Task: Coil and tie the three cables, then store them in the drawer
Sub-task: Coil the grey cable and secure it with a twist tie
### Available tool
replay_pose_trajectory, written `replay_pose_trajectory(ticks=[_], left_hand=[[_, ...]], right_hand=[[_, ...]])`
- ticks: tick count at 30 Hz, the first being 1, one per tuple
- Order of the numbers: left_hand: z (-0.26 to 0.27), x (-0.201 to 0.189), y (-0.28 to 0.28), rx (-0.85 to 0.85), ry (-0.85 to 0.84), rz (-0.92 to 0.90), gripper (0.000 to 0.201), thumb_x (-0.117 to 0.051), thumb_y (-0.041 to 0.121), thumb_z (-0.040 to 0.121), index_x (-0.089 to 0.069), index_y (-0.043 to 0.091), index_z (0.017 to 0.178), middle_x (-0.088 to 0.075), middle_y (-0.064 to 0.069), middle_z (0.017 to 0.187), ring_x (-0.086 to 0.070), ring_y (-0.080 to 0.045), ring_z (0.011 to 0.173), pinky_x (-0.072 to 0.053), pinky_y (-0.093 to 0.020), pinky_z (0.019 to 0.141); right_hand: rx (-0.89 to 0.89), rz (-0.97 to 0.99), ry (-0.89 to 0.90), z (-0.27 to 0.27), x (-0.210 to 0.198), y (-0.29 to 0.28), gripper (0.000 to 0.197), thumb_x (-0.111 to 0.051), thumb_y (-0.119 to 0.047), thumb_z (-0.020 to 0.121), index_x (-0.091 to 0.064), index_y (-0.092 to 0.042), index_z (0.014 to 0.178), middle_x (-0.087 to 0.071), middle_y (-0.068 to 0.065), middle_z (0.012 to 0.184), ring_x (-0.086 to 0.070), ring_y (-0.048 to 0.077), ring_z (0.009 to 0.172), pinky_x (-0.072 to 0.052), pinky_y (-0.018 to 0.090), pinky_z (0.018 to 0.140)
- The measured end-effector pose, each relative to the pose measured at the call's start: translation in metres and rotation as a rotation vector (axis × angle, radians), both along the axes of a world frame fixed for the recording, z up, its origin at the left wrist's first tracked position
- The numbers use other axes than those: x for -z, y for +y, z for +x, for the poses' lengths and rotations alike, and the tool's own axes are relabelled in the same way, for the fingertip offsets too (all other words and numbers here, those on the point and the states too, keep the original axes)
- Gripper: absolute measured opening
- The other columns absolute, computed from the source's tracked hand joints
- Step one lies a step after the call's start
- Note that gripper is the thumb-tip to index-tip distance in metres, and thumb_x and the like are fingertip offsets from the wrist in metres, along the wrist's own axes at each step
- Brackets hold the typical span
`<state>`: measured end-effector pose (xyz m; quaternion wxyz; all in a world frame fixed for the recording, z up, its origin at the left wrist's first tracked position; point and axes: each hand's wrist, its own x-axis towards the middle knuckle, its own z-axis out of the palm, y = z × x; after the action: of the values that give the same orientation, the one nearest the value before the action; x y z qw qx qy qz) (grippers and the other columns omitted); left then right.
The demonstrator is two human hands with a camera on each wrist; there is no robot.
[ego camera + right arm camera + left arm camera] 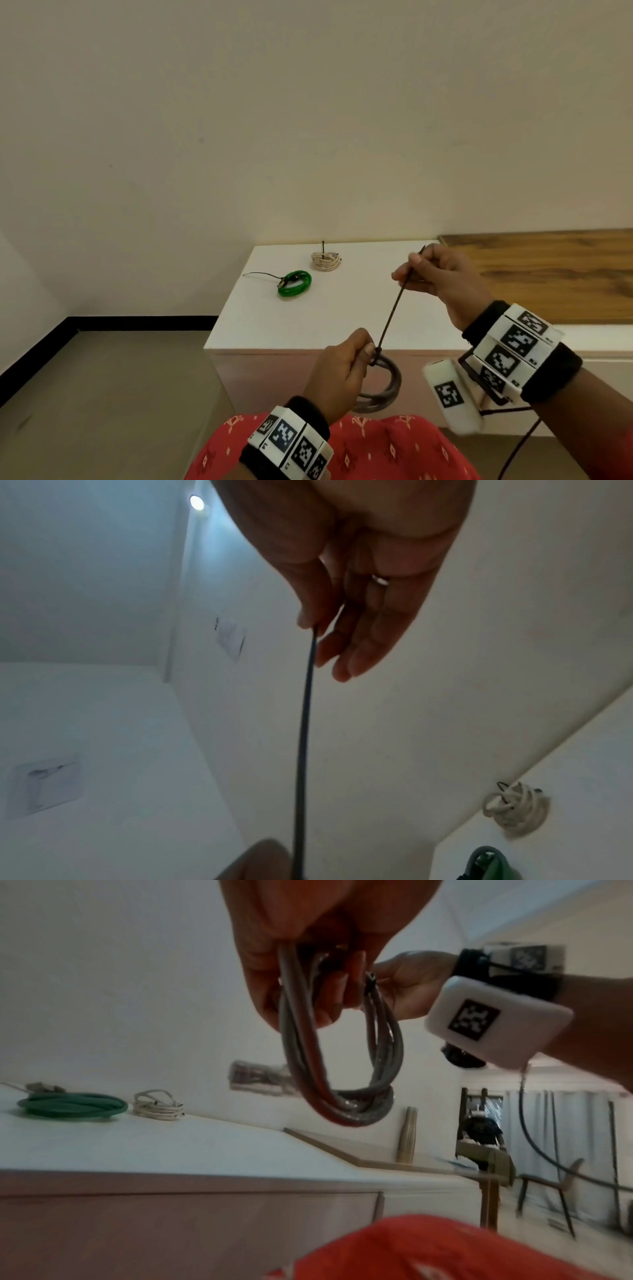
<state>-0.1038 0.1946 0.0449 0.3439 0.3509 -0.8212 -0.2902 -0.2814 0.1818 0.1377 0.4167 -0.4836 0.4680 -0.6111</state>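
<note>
I am cinching the third tie: left hand [342, 370] gripping the grey coil [342, 1096], right hand [442, 277] pinching the tie tail [394, 308]; drawer storage is coming next.

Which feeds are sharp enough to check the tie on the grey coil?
Head view: evenly lit, sharp on the zip tie and grey coil. Left wrist view: coil soft, background smeared. Right wrist view: dim, lamp glare top left, tie blurred.

wrists: black bands [551, 371] w/ white square-coded marker blocks [291, 442] | right: white camera pod [450, 397], dark cable | red patterned clothing [376, 452]
</note>
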Motion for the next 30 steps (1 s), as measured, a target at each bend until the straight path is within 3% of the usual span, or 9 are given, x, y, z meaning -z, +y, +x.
replay_pose_trajectory(ticks=[3, 5, 7, 10, 15, 19, 22, 25, 30], left_hand=[[0.000, -0.004, -0.006, -0.045, 0.056, 0.020, 0.021, -0.027, 0.052, 0.082, -0.038, 0.040, 0.070, -0.045, 0.003, 0.056, -0.041, -0.009, 0.051, -0.034, -0.027, 0.055], [-0.001, -0.009, -0.008, -0.066, 0.088, 0.038, 0.021, -0.030, 0.051, 0.083, -0.038, 0.042, 0.066, -0.045, 0.011, 0.052, -0.042, -0.007, 0.050, -0.034, -0.026, 0.055], [-0.002, -0.013, -0.009, -0.072, 0.125, 0.050, 0.018, -0.034, 0.044, 0.086, -0.042, 0.044, 0.070, -0.049, 0.016, 0.051, -0.044, -0.005, 0.050, -0.034, -0.022, 0.055], [-0.003, -0.016, -0.008, -0.051, 0.174, 0.076, 0.020, -0.035, 0.032, 0.089, -0.053, 0.038, 0.096, -0.051, 0.020, 0.052, -0.044, -0.004, 0.046, -0.033, -0.017, 0.052], [-0.005, -0.019, -0.003, -0.052, 0.124, 0.161, 0.025, -0.034, 0.025, 0.097, -0.041, 0.028, 0.072, -0.041, 0.008, 0.051, -0.040, -0.003, 0.047, -0.034, -0.021, 0.052], [-0.008, -0.016, 0.002, -0.036, 0.086, 0.162, 0.015, -0.032, 0.021, 0.098, -0.046, 0.019, 0.094, -0.039, 0.007, 0.049, -0.038, -0.005, 0.044, -0.032, -0.019, 0.051], [-0.006, -0.013, 0.006, 0.000, 0.102, 0.211, 0.016, -0.034, 0.023, 0.098, -0.048, 0.015, 0.098, -0.043, 0.008, 0.043, -0.037, -0.004, 0.043, -0.032, -0.018, 0.050], [-0.004, -0.015, 0.009, 0.042, 0.085, 0.238, 0.005, -0.044, 0.023, 0.095, -0.046, 0.018, 0.094, -0.053, 0.019, 0.049, -0.043, -0.001, 0.045, -0.033, -0.014, 0.051], [-0.005, -0.013, 0.001, -0.098, 0.104, 0.242, 0.020, -0.049, 0.019, 0.093, -0.041, 0.029, 0.076, -0.042, 0.007, 0.049, -0.036, -0.005, 0.040, -0.030, -0.020, 0.048]], right_hand=[[-0.083, -0.014, -0.028, 0.011, -0.001, 0.003, 0.018, -0.045, -0.014, 0.092, -0.054, -0.010, 0.077, -0.071, 0.004, 0.074, -0.068, 0.018, 0.075, -0.057, 0.030, 0.073], [-0.176, 0.134, -0.019, 0.019, 0.007, 0.005, 0.017, -0.045, -0.019, 0.092, -0.057, -0.007, 0.096, -0.069, 0.010, 0.091, -0.066, 0.021, 0.087, -0.054, 0.031, 0.080], [-0.267, 0.280, -0.010, 0.024, 0.017, 0.006, 0.023, -0.046, -0.019, 0.093, -0.056, -0.003, 0.106, -0.068, 0.010, 0.094, -0.066, 0.018, 0.087, -0.055, 0.027, 0.077], [-0.302, 0.330, -0.024, 0.032, 0.026, 0.009, 0.020, -0.046, -0.012, 0.093, -0.060, 0.000, 0.099, -0.066, 0.006, 0.079, -0.066, 0.011, 0.065, -0.055, 0.019, 0.060], [-0.178, 0.269, -0.014, 0.036, 0.029, 0.008, 0.025, -0.044, -0.002, 0.092, -0.059, -0.003, 0.072, -0.060, 0.011, 0.073, -0.060, 0.017, 0.068, -0.055, 0.020, 0.062], [-0.114, 0.295, -0.002, 0.033, 0.036, 0.005, 0.028, -0.042, -0.004, 0.094, -0.056, -0.003, 0.070, -0.060, 0.012, 0.073, -0.060, 0.020, 0.071, -0.054, 0.025, 0.065], [-0.075, 0.334, 0.016, 0.031, 0.042, 0.003, 0.028, -0.041, -0.004, 0.094, -0.055, -0.004, 0.070, -0.061, 0.011, 0.073, -0.059, 0.019, 0.071, -0.049, 0.030, 0.069], [-0.056, 0.323, 0.048, 0.031, 0.041, 0.003, 0.029, -0.041, -0.005, 0.094, -0.053, -0.006, 0.068, -0.059, 0.008, 0.070, -0.057, 0.017, 0.067, -0.045, 0.026, 0.062], [-0.042, 0.115, 0.279, 0.039, 0.031, 0.008, 0.027, -0.046, -0.004, 0.091, -0.049, -0.011, 0.066, -0.058, 0.003, 0.065, -0.053, 0.013, 0.060, -0.042, 0.021, 0.056]])
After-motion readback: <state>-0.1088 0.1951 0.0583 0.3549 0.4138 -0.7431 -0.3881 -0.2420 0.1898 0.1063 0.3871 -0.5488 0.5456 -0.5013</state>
